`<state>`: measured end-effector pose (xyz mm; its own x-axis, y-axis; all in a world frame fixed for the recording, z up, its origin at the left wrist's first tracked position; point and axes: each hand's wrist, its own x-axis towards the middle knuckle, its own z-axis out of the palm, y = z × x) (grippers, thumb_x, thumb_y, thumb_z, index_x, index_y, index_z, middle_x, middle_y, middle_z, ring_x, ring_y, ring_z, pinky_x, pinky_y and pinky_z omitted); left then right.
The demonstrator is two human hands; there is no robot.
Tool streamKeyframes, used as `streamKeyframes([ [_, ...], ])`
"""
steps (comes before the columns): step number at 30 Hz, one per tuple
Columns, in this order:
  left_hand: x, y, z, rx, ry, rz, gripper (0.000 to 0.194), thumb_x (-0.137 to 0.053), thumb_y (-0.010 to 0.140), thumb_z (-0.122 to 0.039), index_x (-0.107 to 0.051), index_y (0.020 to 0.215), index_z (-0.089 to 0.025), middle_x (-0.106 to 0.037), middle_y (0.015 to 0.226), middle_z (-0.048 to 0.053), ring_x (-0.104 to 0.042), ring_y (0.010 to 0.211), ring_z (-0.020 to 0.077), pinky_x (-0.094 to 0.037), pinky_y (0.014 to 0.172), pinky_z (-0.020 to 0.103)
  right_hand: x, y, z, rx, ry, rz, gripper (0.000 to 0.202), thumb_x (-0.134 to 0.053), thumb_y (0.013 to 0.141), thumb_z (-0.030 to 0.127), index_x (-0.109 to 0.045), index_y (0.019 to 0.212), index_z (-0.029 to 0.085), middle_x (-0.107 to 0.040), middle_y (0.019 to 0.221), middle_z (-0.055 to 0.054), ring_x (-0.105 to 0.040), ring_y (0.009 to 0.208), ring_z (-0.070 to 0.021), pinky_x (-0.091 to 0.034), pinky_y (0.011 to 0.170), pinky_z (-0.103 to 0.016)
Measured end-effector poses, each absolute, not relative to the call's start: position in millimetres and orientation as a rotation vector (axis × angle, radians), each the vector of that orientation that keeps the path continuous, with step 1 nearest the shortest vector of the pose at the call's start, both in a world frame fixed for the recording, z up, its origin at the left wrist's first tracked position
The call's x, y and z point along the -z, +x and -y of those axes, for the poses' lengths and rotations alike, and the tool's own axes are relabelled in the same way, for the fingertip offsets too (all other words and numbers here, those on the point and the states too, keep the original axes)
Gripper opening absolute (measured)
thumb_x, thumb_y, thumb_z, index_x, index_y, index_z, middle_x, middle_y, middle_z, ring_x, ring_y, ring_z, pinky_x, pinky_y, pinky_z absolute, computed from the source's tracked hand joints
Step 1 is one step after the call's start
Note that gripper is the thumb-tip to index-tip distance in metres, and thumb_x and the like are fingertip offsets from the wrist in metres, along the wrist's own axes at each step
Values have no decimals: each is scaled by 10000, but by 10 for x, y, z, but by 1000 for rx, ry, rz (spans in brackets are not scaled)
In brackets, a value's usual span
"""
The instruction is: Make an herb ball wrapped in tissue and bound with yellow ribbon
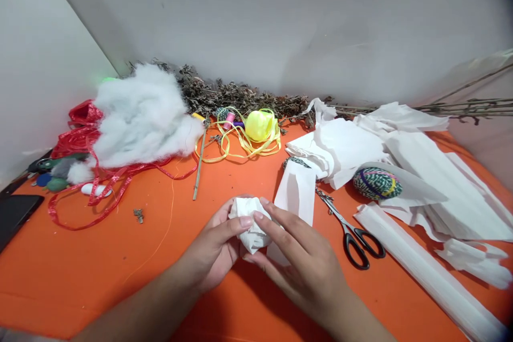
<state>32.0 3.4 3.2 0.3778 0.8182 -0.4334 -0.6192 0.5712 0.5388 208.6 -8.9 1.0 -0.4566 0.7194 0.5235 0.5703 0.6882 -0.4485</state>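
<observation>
Red ribbon [76, 141] lies in loops at the far left, partly under a heap of white stuffing [138, 117]; a black flat object [18, 219] sits near that side edge of the bench [100, 278]. Through my head camera I see orange surface between these loops and the left forearm, so I judge this side gives good room for moving. A thin stick [199, 168] and the yellow ribbon [258, 125] lie farther back, toward the wall [320, 21].

At the middle front, the left hand [218, 243] cups a white paper bundle [250, 207] from below and its thumb presses on top. The right hand [310, 256] has its fingers bent and clamped on the same bundle, from the other side. I think they press so in order that the folds do not open.

Just behind the right hand lies a paper strip [294, 192], then scissors [339, 215], handles turned toward the person, probably for easy reach. Farther right, the long paper roll [433, 278] runs slantwise to the picture's corner, so sideways room here is narrower.
</observation>
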Motion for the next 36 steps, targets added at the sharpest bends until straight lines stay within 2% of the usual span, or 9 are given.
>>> streamKeyframes([
  [6, -29, 261, -64, -809, 436, -758, 418, -768, 788, -287, -627, 1162, -166, -649, 1010, 72, -617, 859, 163, -526, 751, 269, -75, 2139, 77, -401, -973, 2129, 445, -599, 907, 122, -538, 1346, 170, -617, 1346, -142, -606, 1205, -214, -538, 973, -342],
  [11, -20, 177, -111, -694, 548, -811, 580, -823, 731, -271, -588, 1259, -223, -650, 1047, 50, -624, 816, 121, -499, 697, 198, -121, 2210, 40, -676, -997, 2137, 423, -554, 944, 146, -539, 1360, 218, -597, 1374, -93, -566, 1256, -181, -494, 1032, -309],
  [14, -8, 193, -110, -647, 538, -792, 442, -795, 763, -313, -619, 1155, -209, -649, 992, 41, -633, 772, 122, -530, 661, 217, -92, 2217, 45, -608, -1070, 2063, 422, -582, 936, 158, -539, 1352, 215, -584, 1368, -109, -555, 1260, -198, -477, 1043, -334],
  [16, -1, 223, -105, -674, 522, -810, 360, -770, 789, -325, -608, 1087, -204, -641, 985, 38, -643, 782, 137, -557, 666, 252, -75, 2197, 61, -437, -1123, 1962, 356, -627, 906, 148, -594, 1258, 194, -619, 1263, -125, -590, 1173, -215, -501, 978, -348],
  [19, 6, 265, -101, -742, 501, -839, 338, -761, 797, -285, -572, 1061, -191, -629, 1016, 43, -638, 812, 137, -567, 705, 269, -71, 2152, 88, -247, -1140, 1906, 198, -660, 866, 101, -668, 1044, 185, -637, 1003, -94, -615, 925, -201, -518, 787, -329],
  [23, 16, 301, -90, -807, 472, -865, 367, -780, 772, -258, -545, 1043, -180, -620, 1015, 44, -626, 830, 137, -554, 726, 261, -62, 2115, 106, -286, -1122, 1929, 194, -647, 870, 69, -662, 1041, 159, -648, 870, -68, -600, 784, -172, -503, 683, -304],
  [26, 12, 330, -64, -838, 477, -893, 470, -792, 759, -239, -525, 1147, -224, -626, 1066, 44, -620, 848, 143, -537, 694, 242, -44, 2101, 111, -369, -1084, 1935, 226, -628, 878, 48, -642, 1084, 142, -693, 889, -74, -623, 809, -172, -523, 713, -307],
  [30, -10, 360, -32, -880, 475, -924, 723, -803, 738, -187, -450, 1357, -303, -627, 1123, 50, -610, 941, 166, -540, 765, 263, -47, 2079, 115, -336, -1079, 1955, 263, -653, 877, 96, -644, 1139, 121, -682, 991, -119, -630, 898, -200, -547, 746, -324],
  [36, 8, 342, -47, -864, 472, -884, 473, -766, 791, -204, -583, 1222, -271, -633, 1121, 46, -619, 929, 158, -540, 745, 251, -61, 2071, 91, -265, -1047, 2089, 270, -634, 894, 119, -648, 1163, 111, -675, 1032, -140, -628, 931, -227, -564, 764, -354],
])
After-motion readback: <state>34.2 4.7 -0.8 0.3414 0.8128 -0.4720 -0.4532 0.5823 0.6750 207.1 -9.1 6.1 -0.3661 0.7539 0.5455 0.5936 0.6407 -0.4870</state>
